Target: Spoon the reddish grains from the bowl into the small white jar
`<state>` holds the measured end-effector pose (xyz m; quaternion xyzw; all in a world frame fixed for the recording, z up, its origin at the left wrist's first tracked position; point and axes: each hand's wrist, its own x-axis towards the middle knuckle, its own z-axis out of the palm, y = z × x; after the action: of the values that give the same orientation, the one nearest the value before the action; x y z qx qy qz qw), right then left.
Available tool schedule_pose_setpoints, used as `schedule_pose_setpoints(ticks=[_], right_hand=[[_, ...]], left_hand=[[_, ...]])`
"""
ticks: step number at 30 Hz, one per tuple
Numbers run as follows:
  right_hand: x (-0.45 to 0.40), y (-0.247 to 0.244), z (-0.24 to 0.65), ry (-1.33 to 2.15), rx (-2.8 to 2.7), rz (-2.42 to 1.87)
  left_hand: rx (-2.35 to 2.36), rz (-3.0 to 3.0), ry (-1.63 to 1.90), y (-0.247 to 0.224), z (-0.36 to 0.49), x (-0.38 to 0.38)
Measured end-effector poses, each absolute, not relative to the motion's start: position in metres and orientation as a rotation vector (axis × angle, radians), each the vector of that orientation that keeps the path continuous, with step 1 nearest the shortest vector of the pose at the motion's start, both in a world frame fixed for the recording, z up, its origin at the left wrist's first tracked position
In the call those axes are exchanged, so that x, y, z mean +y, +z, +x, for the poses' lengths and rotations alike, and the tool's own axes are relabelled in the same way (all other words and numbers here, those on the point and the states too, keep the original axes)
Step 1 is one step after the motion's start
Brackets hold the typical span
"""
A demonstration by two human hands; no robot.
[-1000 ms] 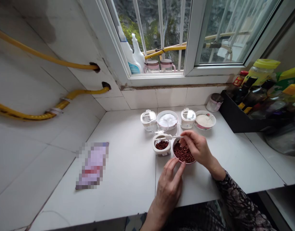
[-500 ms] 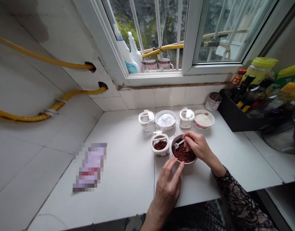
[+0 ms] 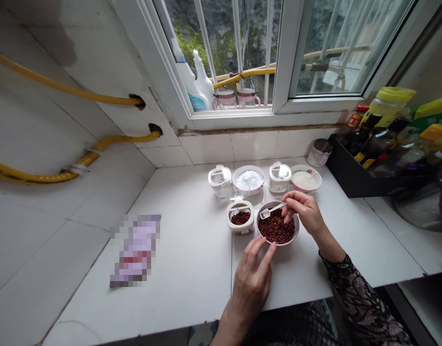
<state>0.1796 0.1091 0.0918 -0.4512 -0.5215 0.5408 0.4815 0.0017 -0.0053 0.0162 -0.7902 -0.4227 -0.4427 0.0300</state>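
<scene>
A bowl of dark red-brown dried grains stands near the counter's front. Over it my right hand pinches the handle of a small white spoon, whose scoop is above the grains at the bowl's left side. My left hand has its fingers apart, with fingertips touching the bowl's near rim. Just left of the bowl sits a small white-rimmed jar with its clear lid raised and similar grains inside.
Behind are two lidded jars, a bowl of white grains and a bowl of pale powder. A black box of bottles stands right. A blurred purple packet lies left.
My right hand has moved slightly up and to the right, lifting the spoon off the grains, with its handle now more exposed. My left hand has stayed at the rim.
</scene>
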Motion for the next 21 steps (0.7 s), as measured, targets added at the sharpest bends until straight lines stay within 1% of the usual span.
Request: schedule_pose_setpoints(ticks=[4, 7, 10, 12, 14, 17, 21], right_hand=[[0.103, 0.095, 0.169, 1.251, -1.285, -1.042], [0.093, 0.094, 0.156, 1.122, -1.376, -1.013], [0.086, 0.091, 0.145, 0.865, -1.653, -0.969], [0.084, 0.089, 0.142, 0.663, -1.891, -0.879], [0.084, 0.088, 0.143, 0.533, -2.021, -0.783], [0.085, 0.090, 0.151, 0.538, -1.929, -0.813], [0.092, 0.093, 0.169, 0.697, -1.650, -1.045]], left_hand=[[-1.300, -2.437, -1.374, 0.016, 0.002, -0.005], [-1.304, -2.432, -1.398, 0.015, 0.003, -0.005], [-1.303, -2.423, -1.413, 0.013, 0.003, -0.005], [-1.297, -2.424, -1.397, 0.012, 0.003, -0.005], [-1.298, -2.414, -1.396, 0.012, 0.002, -0.005], [-1.301, -2.412, -1.410, 0.014, 0.002, -0.005], [-1.291, -2.447, -1.374, 0.018, 0.002, -0.005]])
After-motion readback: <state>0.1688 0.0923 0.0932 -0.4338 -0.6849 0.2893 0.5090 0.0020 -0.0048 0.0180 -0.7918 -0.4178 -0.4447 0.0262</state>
